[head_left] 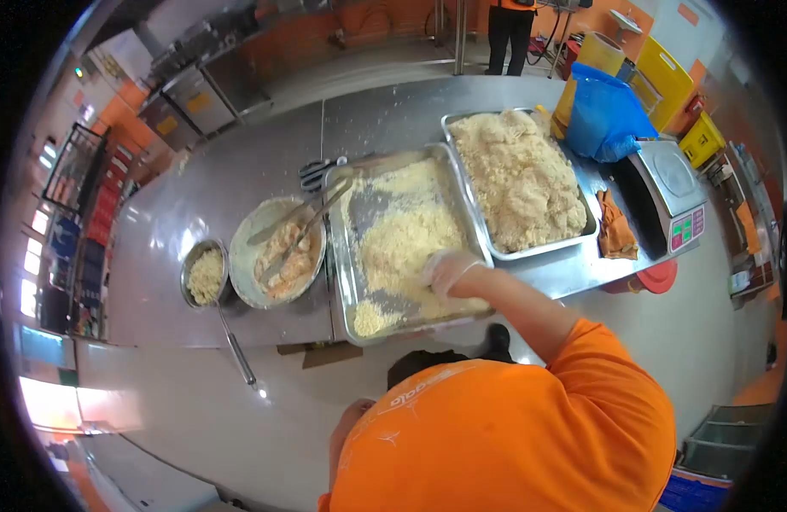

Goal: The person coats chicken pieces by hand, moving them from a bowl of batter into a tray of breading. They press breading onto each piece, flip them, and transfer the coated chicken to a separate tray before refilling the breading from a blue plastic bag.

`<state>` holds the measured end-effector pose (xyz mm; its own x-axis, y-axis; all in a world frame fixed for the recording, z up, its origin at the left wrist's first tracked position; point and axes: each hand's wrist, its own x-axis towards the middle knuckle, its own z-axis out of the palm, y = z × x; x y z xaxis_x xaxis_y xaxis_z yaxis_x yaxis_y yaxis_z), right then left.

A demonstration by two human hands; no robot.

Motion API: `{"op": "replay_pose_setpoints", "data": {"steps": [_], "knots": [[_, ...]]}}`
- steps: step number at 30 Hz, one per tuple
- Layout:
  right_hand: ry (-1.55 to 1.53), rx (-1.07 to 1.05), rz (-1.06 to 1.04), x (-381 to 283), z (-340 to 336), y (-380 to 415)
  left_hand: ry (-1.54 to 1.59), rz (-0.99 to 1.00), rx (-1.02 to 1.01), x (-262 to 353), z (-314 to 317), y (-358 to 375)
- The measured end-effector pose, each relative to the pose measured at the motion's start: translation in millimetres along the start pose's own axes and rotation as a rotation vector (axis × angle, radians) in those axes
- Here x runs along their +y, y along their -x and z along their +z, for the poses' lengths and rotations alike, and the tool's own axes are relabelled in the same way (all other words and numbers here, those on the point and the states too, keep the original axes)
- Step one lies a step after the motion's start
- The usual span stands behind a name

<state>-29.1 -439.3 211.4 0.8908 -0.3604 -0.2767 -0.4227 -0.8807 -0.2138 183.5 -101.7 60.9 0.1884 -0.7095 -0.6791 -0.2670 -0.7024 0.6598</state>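
Observation:
My right hand [453,273], in a clear plastic glove, reaches down into a metal tray [349,294] and touches the pale yellow breading crumbs [402,243] there. Its fingers are blurred and partly hidden. Of my left arm only a bit of bare skin shows beside the orange shirt; the left hand is out of sight. Left of the tray stands a white bowl [241,235] with pieces of raw, wet-looking meat [287,264]. Metal tongs [312,224] lie across the bowl, reaching over the tray's edge. A second tray [539,250] holds a heap of crumb-covered pieces [521,183].
A long-handled strainer [206,275] with crumbs sits at the left table edge. Dark-handled scissors [314,175] lie behind the tray. On the right are a blue plastic bag [605,111], an orange-brown cloth [615,226] and a scale [673,183]. Another person [509,34] stands across the table.

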Motion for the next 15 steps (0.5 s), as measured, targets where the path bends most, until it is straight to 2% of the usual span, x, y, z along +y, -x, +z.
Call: {"op": "replay_pose_setpoints", "data": {"steps": [3,4,6,7,9,10,11,13,15], "knots": [[0.015,0.267,0.012,5,-6,-7,0.01,-0.022,-0.162,130,-2,44],[-0.054,0.262,-0.074,16,-1,-1,0.022,0.03,-0.189,149,0,41],[-0.16,0.276,-0.192,34,8,7,-0.167,0.238,-0.019,216,5,59],[-0.194,0.313,-0.159,40,7,13,-0.254,0.357,0.066,261,12,68],[-0.334,0.369,0.052,59,-5,29,-0.385,0.629,0.286,331,19,72],[-0.483,0.368,0.186,74,-12,44,-0.396,0.698,0.319,370,26,74],[-0.677,0.364,0.286,91,-19,62,-0.406,0.767,0.348,412,37,75],[-2.494,0.49,-0.12,131,1,126,-0.61,1.108,0.406,490,73,74],[-2.473,0.494,-0.376,179,7,193,-0.759,1.29,0.349,551,111,53]]}}
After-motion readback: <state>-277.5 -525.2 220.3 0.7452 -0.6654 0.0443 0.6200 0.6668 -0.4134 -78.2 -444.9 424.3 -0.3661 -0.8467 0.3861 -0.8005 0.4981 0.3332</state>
